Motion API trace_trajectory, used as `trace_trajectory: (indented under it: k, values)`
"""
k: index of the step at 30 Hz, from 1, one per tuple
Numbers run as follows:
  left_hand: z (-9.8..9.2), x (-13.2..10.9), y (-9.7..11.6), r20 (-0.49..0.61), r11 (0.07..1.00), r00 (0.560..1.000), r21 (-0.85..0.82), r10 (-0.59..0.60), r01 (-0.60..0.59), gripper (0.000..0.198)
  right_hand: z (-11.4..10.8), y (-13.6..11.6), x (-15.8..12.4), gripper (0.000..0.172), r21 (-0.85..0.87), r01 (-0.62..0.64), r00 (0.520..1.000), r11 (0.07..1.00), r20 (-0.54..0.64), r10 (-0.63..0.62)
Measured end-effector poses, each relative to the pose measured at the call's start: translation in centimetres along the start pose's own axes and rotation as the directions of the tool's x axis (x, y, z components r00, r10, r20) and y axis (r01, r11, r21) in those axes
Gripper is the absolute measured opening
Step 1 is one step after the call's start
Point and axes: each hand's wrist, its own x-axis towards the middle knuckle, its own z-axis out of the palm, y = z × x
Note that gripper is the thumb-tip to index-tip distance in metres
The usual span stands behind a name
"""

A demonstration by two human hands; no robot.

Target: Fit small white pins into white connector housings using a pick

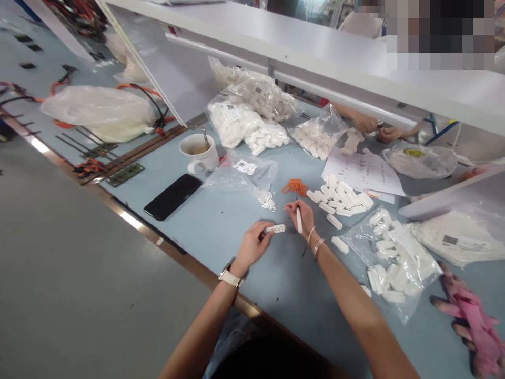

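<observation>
Bench: pale blue worktable point(221, 226) under a white overhead shelf point(355, 63), with stock spread around one cleared patch in front of the person.
Left hand: left hand point(252, 245) pinches one end of a white connector block point(275, 228) between thumb and fingertips, holding it level just above the table, pin face apparently turned up so it can be reached.
Right hand: right hand point(302, 216) is closed around a white pen-like tool point(299, 221), tip down, just beside the block's free end and not touching it.
Within reach: loose pile of white housings point(341, 199) and an open bag of housings point(394, 260) lie on the right-hand side; a small heap of tiny white parts point(269, 201) spills from a clear bag point(244, 171) straight ahead; orange clips point(295, 186) lie near them.
Set aside: black phone point(172, 196) and mug with spoon point(198, 151) sit on the left, away from the parts.
Paperwork: printed sheet point(365, 171) lies flat behind the pile.
Other worker: a second person's hands point(374, 129) work across the bench, below the shelf.
Not determinable: tool type and its tip; print on the sheet; block's cavities; pink item point(475, 321) at the right edge, cut off by the frame.
</observation>
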Motion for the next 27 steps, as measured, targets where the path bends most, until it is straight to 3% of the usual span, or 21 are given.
trace_trajectory:
  k: [3,8,15,27]
  values:
    - [0.0,0.0,0.0,0.018,1.0,1.0,-0.011,0.01,-0.009,0.019,-0.1,-1.0,-2.6,0.03,0.107,-0.057,0.996,0.993,0.076,0.049]
    - [0.1,-0.1,-0.2,0.003,1.0,1.0,-0.005,0.002,-0.002,0.018,0.6,-1.5,-5.0,0.03,0.127,-0.066,0.995,0.99,0.076,0.057]
    - [0.0,-0.1,0.0,-0.005,1.0,1.0,-0.001,0.016,-0.016,0.017,0.2,-1.9,-5.5,0.026,-0.013,0.058,0.998,0.998,0.021,-0.057]
    - [0.3,-0.3,-0.6,-0.063,0.996,0.994,0.026,0.089,-0.088,0.017,0.6,-1.4,-5.6,0.027,-0.118,0.273,0.961,0.955,0.085,-0.264]
